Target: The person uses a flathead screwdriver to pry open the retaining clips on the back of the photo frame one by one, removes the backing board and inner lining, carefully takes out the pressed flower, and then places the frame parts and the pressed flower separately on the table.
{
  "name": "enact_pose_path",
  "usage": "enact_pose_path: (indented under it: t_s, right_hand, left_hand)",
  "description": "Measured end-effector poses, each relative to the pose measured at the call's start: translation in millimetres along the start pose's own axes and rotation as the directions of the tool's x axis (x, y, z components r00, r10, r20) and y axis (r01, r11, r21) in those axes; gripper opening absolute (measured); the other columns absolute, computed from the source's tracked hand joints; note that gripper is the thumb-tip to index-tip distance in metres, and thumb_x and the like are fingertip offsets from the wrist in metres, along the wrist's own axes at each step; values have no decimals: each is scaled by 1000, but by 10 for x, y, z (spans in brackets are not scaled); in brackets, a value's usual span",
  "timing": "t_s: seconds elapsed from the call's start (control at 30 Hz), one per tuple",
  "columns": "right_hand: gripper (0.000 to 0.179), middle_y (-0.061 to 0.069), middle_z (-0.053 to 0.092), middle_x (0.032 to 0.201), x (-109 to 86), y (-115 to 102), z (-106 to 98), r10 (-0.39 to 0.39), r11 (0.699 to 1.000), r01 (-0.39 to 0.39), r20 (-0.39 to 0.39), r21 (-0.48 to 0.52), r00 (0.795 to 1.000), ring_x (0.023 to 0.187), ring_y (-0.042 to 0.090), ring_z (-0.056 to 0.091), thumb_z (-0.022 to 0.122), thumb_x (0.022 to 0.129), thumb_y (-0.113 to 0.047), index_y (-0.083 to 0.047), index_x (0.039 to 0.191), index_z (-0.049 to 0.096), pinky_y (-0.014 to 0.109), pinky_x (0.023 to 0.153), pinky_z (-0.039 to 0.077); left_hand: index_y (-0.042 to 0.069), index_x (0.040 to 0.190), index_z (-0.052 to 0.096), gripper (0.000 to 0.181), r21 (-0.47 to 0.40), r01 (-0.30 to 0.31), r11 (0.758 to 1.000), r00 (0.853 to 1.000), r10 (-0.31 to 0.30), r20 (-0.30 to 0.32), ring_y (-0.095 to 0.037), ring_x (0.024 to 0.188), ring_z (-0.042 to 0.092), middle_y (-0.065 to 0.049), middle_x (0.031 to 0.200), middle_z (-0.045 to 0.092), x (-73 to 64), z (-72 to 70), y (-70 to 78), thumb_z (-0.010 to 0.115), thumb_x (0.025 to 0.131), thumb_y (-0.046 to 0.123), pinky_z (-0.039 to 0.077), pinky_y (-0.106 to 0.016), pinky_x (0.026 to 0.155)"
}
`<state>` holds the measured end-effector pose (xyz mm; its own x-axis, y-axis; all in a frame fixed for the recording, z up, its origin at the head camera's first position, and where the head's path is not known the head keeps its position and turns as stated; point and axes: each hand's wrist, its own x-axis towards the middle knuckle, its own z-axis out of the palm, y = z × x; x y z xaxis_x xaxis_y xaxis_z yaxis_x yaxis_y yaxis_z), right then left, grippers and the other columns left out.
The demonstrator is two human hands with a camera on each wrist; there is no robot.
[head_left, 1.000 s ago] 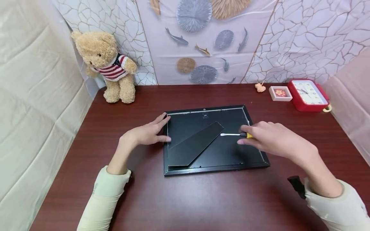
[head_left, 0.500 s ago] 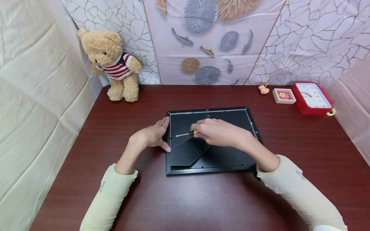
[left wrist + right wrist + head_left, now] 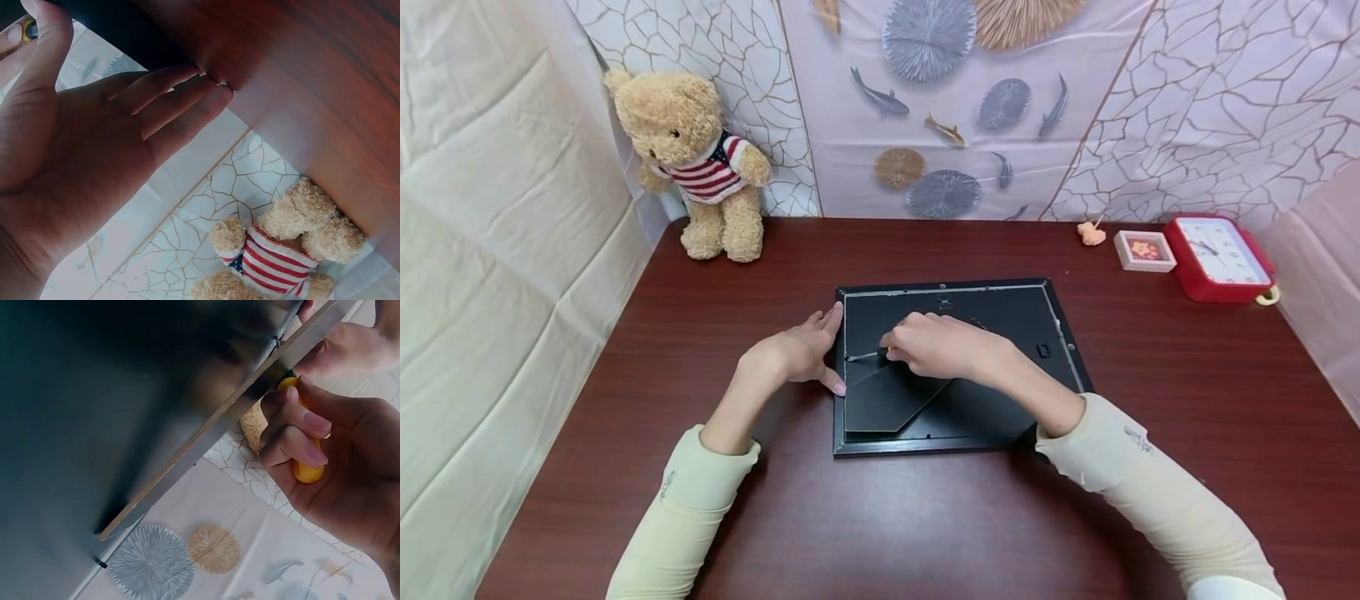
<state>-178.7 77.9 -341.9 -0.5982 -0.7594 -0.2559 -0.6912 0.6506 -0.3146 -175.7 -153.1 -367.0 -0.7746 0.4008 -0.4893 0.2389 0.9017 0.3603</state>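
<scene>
A black picture frame lies face down on the dark red table, its backing and slanted stand leg upward. Along its left edge rests my left hand, fingers straight and thumb spread on the rim. My right hand grips a screwdriver with a yellow handle, fingers curled round it in the right wrist view. The screwdriver's metal shaft points left over the backing, its tip right at the inner left edge between my left thumb and fingers. Part of the handle is hidden by the right hand.
A teddy bear in a striped sweater sits at the back left against the wall. At the back right stand a red clock, a small white-framed picture and a little orange-pink ornament.
My right hand has carried the screwdriver leftward across the backing, from the frame's right side to its left inner edge. My left hand's thumb has come down lower onto the rim.
</scene>
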Motion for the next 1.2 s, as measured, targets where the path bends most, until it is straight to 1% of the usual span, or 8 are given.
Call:
enact_pose_path:
  t_s: [0.23, 0.37, 0.47, 0.63, 0.8, 0.9, 1.07, 1.2]
  right_hand:
    - [20, 11, 80, 99, 39, -56, -77, 9, 1000, -9, 10, -17, 1000, 77, 16, 70, 62, 109, -1, -2, 117, 80, 27, 64, 50]
    - [26, 18, 80, 124, 113, -5, -119, -21, 1000, 19, 74, 23, 997, 105, 25, 79, 59, 111, -2, 3, 128, 77, 34, 86, 64]
    - [32, 22, 74, 140, 168, 87, -135, -61, 994, 50, 123, 94, 991, 127, 31, 74, 55, 112, -2, 7, 139, 71, 43, 107, 60]
    - [31, 23, 76, 133, 213, 158, -150, -100, 987, 80, 144, 139, 985, 121, 30, 75, 53, 112, 0, 9, 134, 73, 41, 106, 60]
    - [20, 18, 75, 102, 224, -42, -222, -44, 999, 46, 132, -12, 990, 79, 20, 62, 58, 109, -1, 3, 116, 76, 31, 74, 51]
    - [14, 14, 69, 95, 244, -199, -282, -6, 987, 25, 120, -157, 993, 72, 16, 50, 63, 106, -2, -1, 112, 75, 30, 68, 43]
    - [19, 15, 75, 105, 329, -401, -351, 26, 949, 9, 108, -314, 994, 75, 20, 55, 68, 104, -6, -1, 120, 77, 33, 69, 48]
    - [34, 15, 76, 132, 446, -544, -382, 59, 942, -10, 137, -334, 989, 99, 27, 72, 66, 106, -11, -6, 139, 74, 40, 86, 62]
  left_hand:
    - [-3, 174, 0, 124, 42, 1, 999, 1000, -1, -5, -42, 170, 13, -24, 182, 14, 20, 8, 5, 89, 95, 34, 26, -53, 135]
    - [-1, 175, -1, 124, 31, 16, 999, 1000, -16, -1, -41, 170, 13, -23, 182, 13, -3, 5, 9, 88, 96, 35, 26, -53, 135]
    - [0, 175, -1, 124, 28, 20, 999, 1000, -20, -4, -41, 170, 13, -23, 183, 13, -13, 5, 15, 88, 95, 34, 26, -54, 135]
    - [-2, 175, 1, 125, 35, 7, 999, 1000, -7, -18, -41, 170, 15, -23, 182, 15, -3, 16, 20, 90, 94, 33, 27, -53, 135]
    - [-3, 174, 2, 125, 41, 3, 999, 1000, -2, -27, -42, 170, 16, -24, 181, 17, -6, 17, 25, 90, 93, 33, 28, -53, 134]
    - [-2, 175, 2, 124, 41, 4, 999, 1000, -3, -22, -42, 170, 16, -24, 182, 17, 2, 10, 26, 90, 94, 33, 29, -53, 134]
    - [-2, 175, 4, 124, 31, 0, 1000, 1000, 0, -21, -42, 170, 16, -24, 182, 16, 29, -4, 25, 91, 93, 31, 30, -53, 134]
    - [-3, 174, 16, 116, 42, -4, 999, 1000, 4, -10, -43, 170, 13, -23, 182, 16, 30, -2, 11, 90, 93, 32, 31, -52, 133]
